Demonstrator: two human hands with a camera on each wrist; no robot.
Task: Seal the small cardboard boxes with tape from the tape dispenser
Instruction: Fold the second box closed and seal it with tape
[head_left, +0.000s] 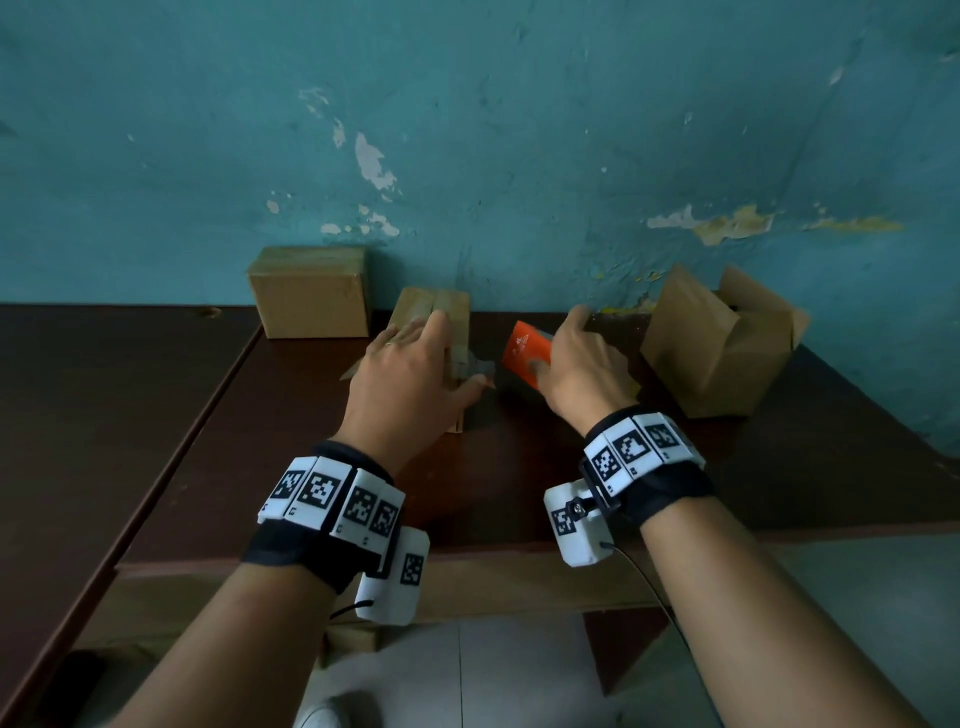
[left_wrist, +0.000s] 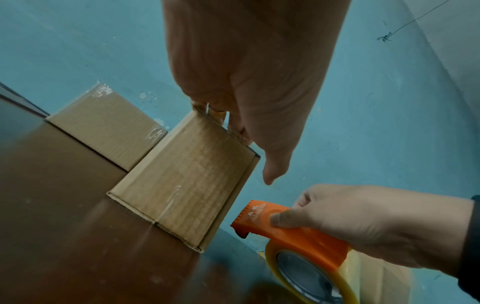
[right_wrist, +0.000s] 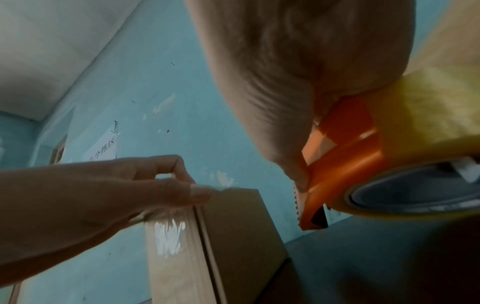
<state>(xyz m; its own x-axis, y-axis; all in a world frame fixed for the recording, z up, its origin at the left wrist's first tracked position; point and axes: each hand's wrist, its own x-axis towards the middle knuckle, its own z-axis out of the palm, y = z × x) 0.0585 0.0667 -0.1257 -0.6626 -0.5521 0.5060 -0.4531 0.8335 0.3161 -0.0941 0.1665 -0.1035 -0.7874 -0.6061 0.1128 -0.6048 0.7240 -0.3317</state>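
Observation:
A small cardboard box (head_left: 448, 310) stands mid-table near the wall, also seen in the left wrist view as box (left_wrist: 187, 181) and in the right wrist view as box (right_wrist: 233, 226). My left hand (head_left: 436, 353) lies on top of it, fingers reaching over the far top edge, thumb stretched out beside its right side. Shiny clear tape (right_wrist: 168, 232) lies along the top seam. Just right of the box my right hand (head_left: 558, 340) grips an orange tape dispenser (head_left: 522, 353) with a yellowish tape roll (left_wrist: 311, 273), thumb on its flat side. The serrated edge (right_wrist: 296, 205) points at the box, a short gap away.
A taped box (head_left: 311, 291) stands at the back left against the teal wall (head_left: 519, 156). An open-flapped box (head_left: 722, 343) stands at the right. The dark brown table (head_left: 260, 441) ends at a front edge near my wrists, with a seam along its left side.

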